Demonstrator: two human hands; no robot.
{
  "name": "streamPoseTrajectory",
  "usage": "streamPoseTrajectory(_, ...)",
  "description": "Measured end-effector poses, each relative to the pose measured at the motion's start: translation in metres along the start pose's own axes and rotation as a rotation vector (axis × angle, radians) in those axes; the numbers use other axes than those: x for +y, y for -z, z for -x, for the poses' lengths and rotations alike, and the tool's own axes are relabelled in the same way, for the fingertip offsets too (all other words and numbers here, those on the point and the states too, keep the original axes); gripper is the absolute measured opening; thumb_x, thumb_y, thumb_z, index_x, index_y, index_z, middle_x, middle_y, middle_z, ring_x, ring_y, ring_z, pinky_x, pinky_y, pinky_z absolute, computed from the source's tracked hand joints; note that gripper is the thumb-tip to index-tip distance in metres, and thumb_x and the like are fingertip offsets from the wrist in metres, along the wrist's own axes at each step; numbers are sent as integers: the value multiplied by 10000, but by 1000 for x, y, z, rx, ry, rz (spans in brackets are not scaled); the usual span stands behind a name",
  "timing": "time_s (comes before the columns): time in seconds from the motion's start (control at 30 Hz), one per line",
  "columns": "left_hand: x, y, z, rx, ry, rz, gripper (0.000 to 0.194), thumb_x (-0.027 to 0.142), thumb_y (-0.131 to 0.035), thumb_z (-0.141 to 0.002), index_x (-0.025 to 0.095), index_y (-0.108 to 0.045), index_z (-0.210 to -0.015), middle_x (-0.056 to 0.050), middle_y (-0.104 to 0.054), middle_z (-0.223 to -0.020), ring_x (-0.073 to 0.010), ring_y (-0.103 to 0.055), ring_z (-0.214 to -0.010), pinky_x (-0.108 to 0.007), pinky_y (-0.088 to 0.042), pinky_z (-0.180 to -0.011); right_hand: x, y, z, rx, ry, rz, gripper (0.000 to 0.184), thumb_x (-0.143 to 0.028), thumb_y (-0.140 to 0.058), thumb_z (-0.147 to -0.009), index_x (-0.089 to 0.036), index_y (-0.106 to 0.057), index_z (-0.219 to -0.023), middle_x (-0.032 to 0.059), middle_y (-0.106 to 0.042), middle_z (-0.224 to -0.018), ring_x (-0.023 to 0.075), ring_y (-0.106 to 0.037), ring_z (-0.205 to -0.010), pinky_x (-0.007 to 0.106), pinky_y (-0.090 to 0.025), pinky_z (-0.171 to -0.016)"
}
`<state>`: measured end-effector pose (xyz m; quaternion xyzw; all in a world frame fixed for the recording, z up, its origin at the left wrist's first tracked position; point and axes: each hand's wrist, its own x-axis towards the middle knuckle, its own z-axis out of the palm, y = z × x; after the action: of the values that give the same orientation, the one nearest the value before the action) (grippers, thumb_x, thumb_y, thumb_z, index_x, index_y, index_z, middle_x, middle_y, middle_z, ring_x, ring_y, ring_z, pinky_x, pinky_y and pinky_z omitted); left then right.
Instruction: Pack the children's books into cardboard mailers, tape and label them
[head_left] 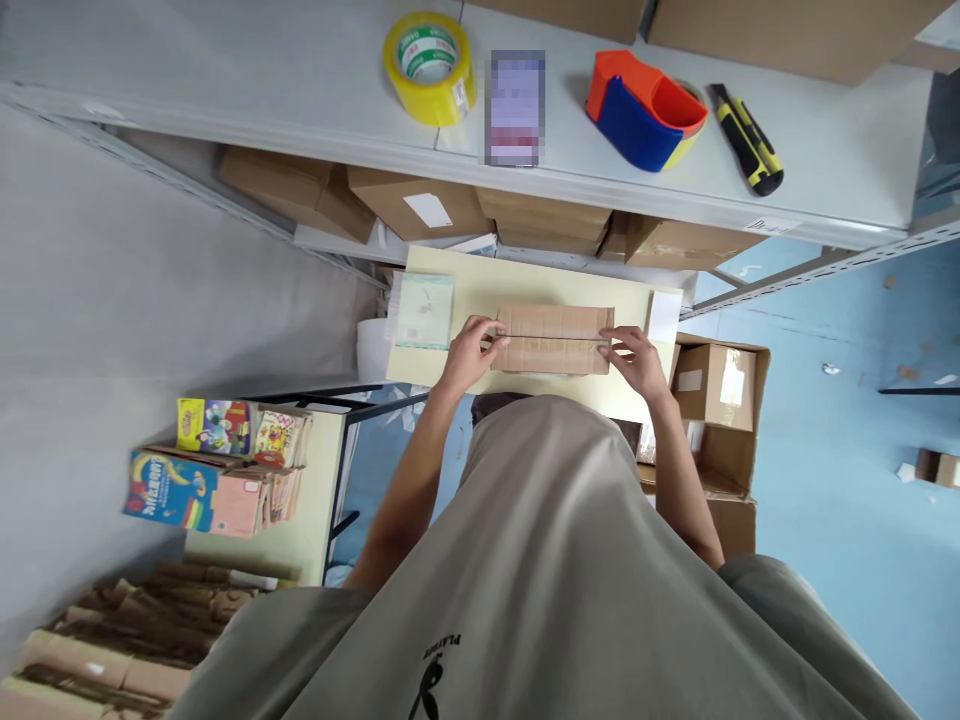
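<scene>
A small brown cardboard box [553, 356] lies on the pale yellow table [465, 300] in front of me, its two long top flaps meeting along a thin dark seam. At the box's left end, my left hand [472, 352] pinches the flap edges near that seam, thumb and fingers closed. Fingers of my right hand [637, 362] grip the opposite end in the same way. Left of the box is a clear-and-green flat packet [424, 312], and a white card or pad [664, 316] rests at the table's right edge.
A grey shelf [300, 90] above the table holds yellow tape [430, 68], a blurred-out rectangle [514, 108], a red-and-blue tape dispenser [641, 110] and a utility knife [747, 140]. Books [180, 490] stack at left; an open carton [739, 460] with boxes stands right.
</scene>
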<state>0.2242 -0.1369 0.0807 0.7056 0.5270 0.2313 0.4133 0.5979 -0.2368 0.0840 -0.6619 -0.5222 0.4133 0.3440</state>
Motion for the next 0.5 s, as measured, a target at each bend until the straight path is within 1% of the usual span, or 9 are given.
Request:
streamPoseTrajectory(0.07, -1, -6, -5, 50, 10, 8, 146, 355, -741, -1116, 240, -794, -1188, -80, -746, -1309, -156, -775, -961, -263, -644, -841, 2, -4, -3, 50, 21, -26, 614, -847, -813, -985, -314, -918, -1271, 126, -749, -1412, 295, -830, -1079, 528, -783, -964)
streamPoseTrajectory(0.17, -7, -16, -13, 153, 8, 55, 151, 387, -769, -1105, 242, -809, -1110, -70, -758, -1241, -152, -753, -918, -274, -628, -862, 9, -10, -14, 147, 57, -52, 616, -861, -827, -966, -298, -931, -1194, 119, -781, -1314, 296, -814, -1103, 532, -773, -1003)
streamPoseTrajectory(0.23, -12, -24, -19, 221, 0, 132, 200, 447, -804, -1086, 248, -820, -1072, -74, -766, -1202, -172, -753, -935, -290, -623, -870, 14, -16, -23, 202, 67, -49, 610, -869, -813, -970, -287, -919, -1120, 110, -791, -1216, 298, -804, -1110, 536, -763, -1023)
streamPoseTrajectory(0.3, -19, -32, -23, 261, 27, 232, 284, 533, -841, -1051, 250, -826, -1042, -87, -777, -1189, -198, -752, -965, -311, -622, -879, 20, -21, -31, 250, 60, -44, 615, -880, -797, -973, -280, -873, -1088, 102, -786, -1173, 295, -795, -1109, 528, -755, -1021)
streamPoseTrajectory(0.4, -33, -45, -29, 282, 173, 468, 426, 643, -919, -941, 247, -804, -1049, -103, -793, -1199, -241, -757, -1054, -361, -625, -971, 31, -27, -38, 336, 18, -82, 687, -900, -844, -912, -284, -749, -1202, 105, -757, -1269, 305, -782, -1192, 498, -748, -1001)
streamPoseTrajectory(0.43, -38, -49, -30, 278, 236, 573, 485, 657, -952, -891, 249, -791, -1098, -105, -794, -1215, -262, -762, -1117, -387, -620, -1032, 35, -29, -38, 349, -8, -105, 742, -911, -867, -876, -286, -709, -1243, 113, -742, -1318, 318, -777, -1235, 501, -744, -1010)
streamPoseTrajectory(0.5, -48, -54, -31, 236, 355, 770, 669, 652, -1013, -798, 269, -751, -1281, -114, -785, -1307, -315, -742, -1312, -452, -578, -1173, 44, -30, -36, 334, -92, -151, 882, -948, -897, -798, -282, -665, -1327, 149, -709, -1443, 367, -760, -1339, 549, -725, -1080)
